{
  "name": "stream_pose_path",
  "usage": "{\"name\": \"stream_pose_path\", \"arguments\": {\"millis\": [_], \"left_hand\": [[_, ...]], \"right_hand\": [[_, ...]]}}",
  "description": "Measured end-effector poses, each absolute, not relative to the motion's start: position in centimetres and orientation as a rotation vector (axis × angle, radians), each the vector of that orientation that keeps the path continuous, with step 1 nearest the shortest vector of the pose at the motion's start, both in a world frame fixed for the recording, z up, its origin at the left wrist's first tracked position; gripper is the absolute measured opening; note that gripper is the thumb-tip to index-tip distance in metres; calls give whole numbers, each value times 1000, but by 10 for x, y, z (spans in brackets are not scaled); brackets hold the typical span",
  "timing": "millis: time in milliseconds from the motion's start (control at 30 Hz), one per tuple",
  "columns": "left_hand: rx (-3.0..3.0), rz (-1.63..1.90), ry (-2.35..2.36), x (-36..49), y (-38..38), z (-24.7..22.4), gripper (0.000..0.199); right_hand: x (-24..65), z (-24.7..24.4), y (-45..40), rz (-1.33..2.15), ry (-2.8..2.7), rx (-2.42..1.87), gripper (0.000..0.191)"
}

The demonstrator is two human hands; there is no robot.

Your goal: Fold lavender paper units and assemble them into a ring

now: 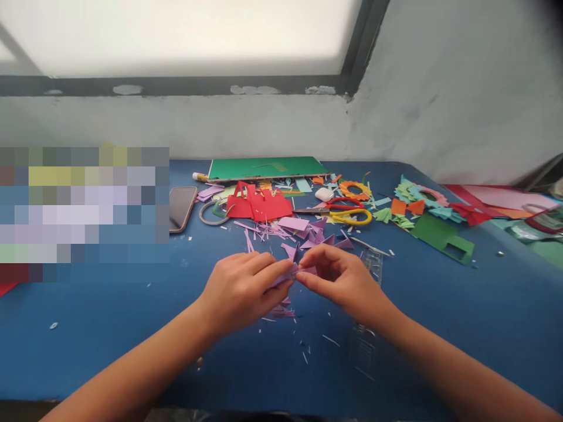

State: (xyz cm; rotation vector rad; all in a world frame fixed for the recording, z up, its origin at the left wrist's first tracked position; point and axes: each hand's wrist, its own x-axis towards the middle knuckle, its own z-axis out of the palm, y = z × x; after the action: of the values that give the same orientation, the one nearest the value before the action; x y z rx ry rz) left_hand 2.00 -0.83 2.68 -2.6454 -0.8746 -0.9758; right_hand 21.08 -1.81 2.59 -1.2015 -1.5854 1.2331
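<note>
My left hand (pixel 250 287) is closed on a small piece of purple paper (pixel 285 278), with the thumb below and the fingers above. From the other side, my right hand (pixel 341 278) pinches the same paper between thumb and forefinger. The fingers hide most of it, so its exact shape does not show. Just beyond the hands lie folded purple paper pieces (pixel 317 235) and thin purple strips (pixel 264 230). More purple scraps (pixel 282 312) rest below my left hand. A clear plastic ruler (pixel 365 346) lies flat, partly under my right wrist.
Scissors with red and yellow handles (pixel 352 212) lie beyond the hands near red paper (pixel 259 202). A phone (pixel 182 208) is at left on the blue table (pixel 109 346). Behind stands a green board (pixel 268 168). Orange paper ring (pixel 355 190) and green card (pixel 444 238) lie to the right.
</note>
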Motion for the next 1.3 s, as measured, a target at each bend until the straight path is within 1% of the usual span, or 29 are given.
{"name": "stream_pose_path", "arguments": {"millis": [267, 400, 633, 833, 900, 1067, 1167, 1300], "left_hand": [[-2663, -951, -847, 24, -11, 25, 12], [-2665, -958, -858, 24, -13, 26, 12], [-2654, -938, -846, 24, -13, 26, 12], [-2644, -912, -805, 24, -14, 27, 12], [-2666, -922, -789, 23, -14, 27, 14], [-2718, -1137, -775, 19, -14, 28, 20], [-2757, -1246, -710, 15, -13, 32, 17], [-2769, -1271, -673, 15, -14, 36, 12]], "right_hand": [[209, 27, -21, 1221, -1590, -1198, 13], [209, 25, -20, 1240, -1551, -1184, 16], [211, 28, -21, 1401, -1470, -1247, 29], [210, 28, -22, 1477, -1411, -1234, 26], [209, 29, -22, 1454, -1426, -1237, 26], [215, 37, -24, 1242, -1600, -1140, 23], [220, 41, -24, 1250, -1637, -997, 22], [223, 41, -25, 1271, -1647, -872, 26]]}}
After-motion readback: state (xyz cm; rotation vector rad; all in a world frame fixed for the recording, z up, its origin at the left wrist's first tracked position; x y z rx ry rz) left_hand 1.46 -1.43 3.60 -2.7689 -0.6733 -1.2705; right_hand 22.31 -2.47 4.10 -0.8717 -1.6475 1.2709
